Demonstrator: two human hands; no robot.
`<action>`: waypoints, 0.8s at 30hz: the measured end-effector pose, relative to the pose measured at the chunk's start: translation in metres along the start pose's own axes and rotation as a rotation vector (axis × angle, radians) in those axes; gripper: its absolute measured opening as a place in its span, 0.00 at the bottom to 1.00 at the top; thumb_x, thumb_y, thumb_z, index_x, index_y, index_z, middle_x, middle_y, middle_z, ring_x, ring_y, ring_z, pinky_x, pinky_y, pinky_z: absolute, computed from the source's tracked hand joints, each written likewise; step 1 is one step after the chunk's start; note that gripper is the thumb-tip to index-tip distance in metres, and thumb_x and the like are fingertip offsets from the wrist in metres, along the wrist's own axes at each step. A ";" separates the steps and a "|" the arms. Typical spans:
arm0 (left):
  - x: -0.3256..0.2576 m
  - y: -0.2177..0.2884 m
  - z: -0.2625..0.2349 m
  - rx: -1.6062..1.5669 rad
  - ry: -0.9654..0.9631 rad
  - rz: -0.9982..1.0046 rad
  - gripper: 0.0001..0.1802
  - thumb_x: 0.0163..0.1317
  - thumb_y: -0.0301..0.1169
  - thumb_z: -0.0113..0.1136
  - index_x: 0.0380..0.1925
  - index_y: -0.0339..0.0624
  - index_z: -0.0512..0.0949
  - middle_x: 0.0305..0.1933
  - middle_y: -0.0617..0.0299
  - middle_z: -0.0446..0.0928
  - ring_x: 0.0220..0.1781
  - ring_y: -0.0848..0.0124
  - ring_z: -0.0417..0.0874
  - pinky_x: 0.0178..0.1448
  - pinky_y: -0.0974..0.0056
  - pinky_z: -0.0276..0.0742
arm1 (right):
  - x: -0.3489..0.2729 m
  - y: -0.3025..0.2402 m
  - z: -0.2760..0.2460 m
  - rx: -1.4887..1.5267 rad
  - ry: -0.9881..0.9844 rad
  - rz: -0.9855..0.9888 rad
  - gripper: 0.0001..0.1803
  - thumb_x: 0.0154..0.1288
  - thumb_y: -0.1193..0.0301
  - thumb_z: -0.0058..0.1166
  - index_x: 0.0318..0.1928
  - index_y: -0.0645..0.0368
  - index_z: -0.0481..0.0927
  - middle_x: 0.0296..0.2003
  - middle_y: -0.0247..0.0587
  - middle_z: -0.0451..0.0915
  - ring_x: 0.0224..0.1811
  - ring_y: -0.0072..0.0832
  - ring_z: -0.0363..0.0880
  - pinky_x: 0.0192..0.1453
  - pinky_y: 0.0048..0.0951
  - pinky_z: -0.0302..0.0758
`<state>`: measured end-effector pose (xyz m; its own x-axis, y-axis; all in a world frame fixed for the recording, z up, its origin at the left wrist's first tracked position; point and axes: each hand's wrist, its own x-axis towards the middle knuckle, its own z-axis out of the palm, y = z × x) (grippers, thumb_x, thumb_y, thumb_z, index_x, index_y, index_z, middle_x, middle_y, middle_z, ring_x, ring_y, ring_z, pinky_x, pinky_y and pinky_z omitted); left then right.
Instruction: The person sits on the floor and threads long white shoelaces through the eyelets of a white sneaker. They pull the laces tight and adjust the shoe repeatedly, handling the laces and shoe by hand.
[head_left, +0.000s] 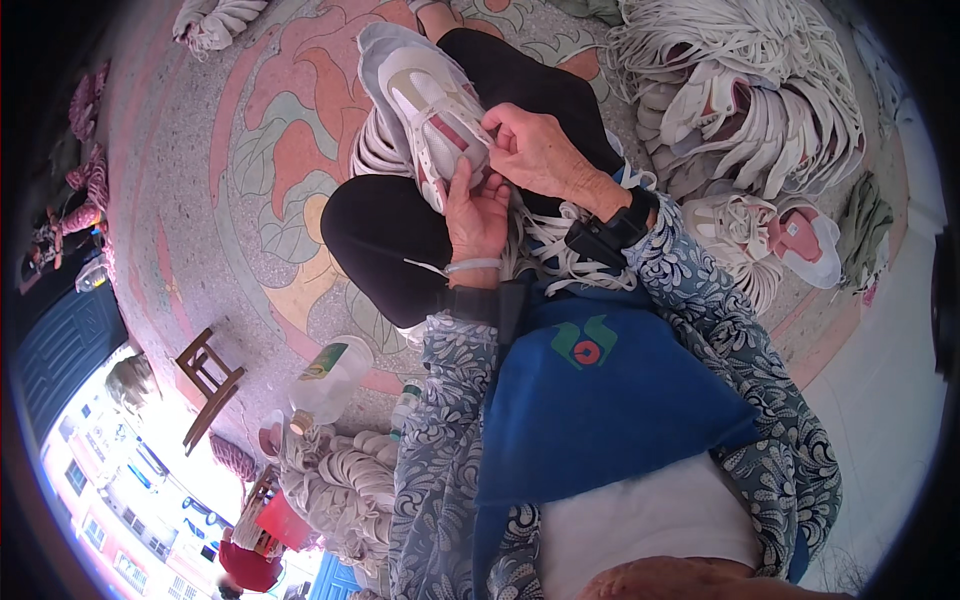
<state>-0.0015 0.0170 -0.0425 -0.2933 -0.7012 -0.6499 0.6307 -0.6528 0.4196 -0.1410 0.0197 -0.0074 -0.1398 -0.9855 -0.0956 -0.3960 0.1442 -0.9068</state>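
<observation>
Shoe: your grey, white and dark-pink shoe upper rests on your raised knee, over the black trousers, toe end pointing away from you.
Left hand: your left hand comes up from below and holds the near end of the shoe upper, thumb and fingers closed on its edge.
Right hand: your right hand reaches in from the side, fingertips pressed together and pinching at the same near end, just above the left hand; you cannot tell from here whether it grips a lace or the fabric itself.
Laces: white laces lie in a loose tangle on your lap, between your wrists and the blue apron.
Wrists: a black band sits on each wrist.
Progress: the upper in your hands looks partway through its handling, both hands busy at one end; it is not set aside yet.
Pile right: a large heap of like uppers lies on the floor to your right, with two more nearer your elbow.
Pile left: another heap sits by your left side, next to a clear plastic jug and a small wooden stool.
What is left: you cannot tell which heap is finished and which is waiting.
Floor: patterned terrazzo floor under it all.
</observation>
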 end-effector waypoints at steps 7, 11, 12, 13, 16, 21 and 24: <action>-0.020 0.011 -0.027 -0.021 -0.199 -0.101 0.17 0.68 0.44 0.56 0.51 0.50 0.71 0.34 0.66 0.75 0.31 0.74 0.73 0.34 0.70 0.69 | 0.001 0.010 -0.001 -0.018 0.033 -0.052 0.20 0.55 0.71 0.60 0.48 0.64 0.75 0.33 0.42 0.78 0.27 0.28 0.79 0.34 0.29 0.77; -0.026 0.010 -0.030 -0.012 -0.160 -0.118 0.16 0.68 0.44 0.55 0.50 0.50 0.72 0.33 0.69 0.75 0.32 0.74 0.73 0.33 0.71 0.68 | 0.003 0.011 0.001 0.118 0.061 -0.021 0.28 0.55 0.63 0.65 0.54 0.64 0.74 0.42 0.45 0.75 0.29 0.28 0.79 0.35 0.28 0.77; -0.027 0.009 -0.026 -0.011 -0.161 -0.126 0.16 0.68 0.44 0.55 0.50 0.50 0.72 0.33 0.69 0.75 0.33 0.73 0.74 0.34 0.71 0.68 | 0.002 0.009 0.000 0.035 0.052 -0.068 0.30 0.55 0.61 0.65 0.55 0.64 0.73 0.43 0.45 0.75 0.30 0.28 0.79 0.35 0.28 0.77; -0.030 0.007 -0.019 -0.010 -0.162 -0.134 0.16 0.68 0.44 0.55 0.50 0.49 0.72 0.33 0.69 0.75 0.34 0.72 0.74 0.34 0.71 0.68 | 0.001 0.006 0.000 -0.048 0.043 -0.115 0.32 0.56 0.60 0.65 0.56 0.65 0.72 0.43 0.46 0.75 0.30 0.27 0.80 0.35 0.28 0.78; -0.027 0.005 -0.020 -0.036 -0.195 -0.147 0.16 0.68 0.43 0.55 0.50 0.50 0.72 0.35 0.68 0.75 0.36 0.71 0.74 0.34 0.70 0.68 | 0.003 0.006 -0.004 -0.135 -0.014 -0.128 0.37 0.56 0.55 0.65 0.60 0.65 0.69 0.46 0.48 0.74 0.31 0.27 0.80 0.35 0.28 0.78; -0.025 0.010 -0.034 -0.075 -0.277 -0.149 0.22 0.66 0.48 0.56 0.55 0.50 0.71 0.45 0.65 0.76 0.48 0.65 0.76 0.50 0.62 0.71 | 0.019 0.011 -0.005 -0.012 -0.107 -0.035 0.43 0.57 0.52 0.63 0.65 0.64 0.63 0.52 0.51 0.74 0.32 0.27 0.80 0.34 0.27 0.78; -0.026 0.008 -0.027 -0.087 -0.144 -0.086 0.31 0.63 0.54 0.56 0.59 0.48 0.69 0.53 0.64 0.74 0.61 0.60 0.72 0.69 0.51 0.61 | 0.029 0.013 0.001 0.152 -0.184 0.019 0.45 0.57 0.51 0.62 0.67 0.65 0.61 0.52 0.50 0.74 0.32 0.28 0.80 0.32 0.25 0.78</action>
<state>0.0309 0.0378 -0.0393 -0.4443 -0.6819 -0.5810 0.6569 -0.6890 0.3062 -0.1490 -0.0067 -0.0223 0.0273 -0.9845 -0.1735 -0.2520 0.1611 -0.9542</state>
